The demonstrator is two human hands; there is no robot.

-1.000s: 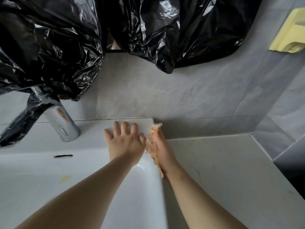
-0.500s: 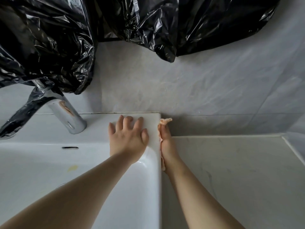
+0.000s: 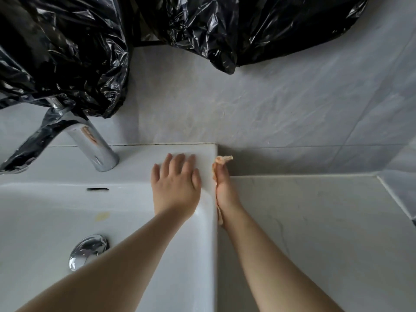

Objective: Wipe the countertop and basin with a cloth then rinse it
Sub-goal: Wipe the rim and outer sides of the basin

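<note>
Open countertop right, faucet left, bags overhead

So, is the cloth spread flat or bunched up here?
Bunched: the cloth is wadded between the right hand and the basin side, only its edges showing.

Crinkled black plastic bags over chrome tap, grey tiled wall

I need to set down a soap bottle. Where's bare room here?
The countertop is bare from the right hand across to the wall. A narrow strip of basin rim is free between faucet and left hand. Crowded: the basin's right edge, where the right hand presses the cloth.
</note>
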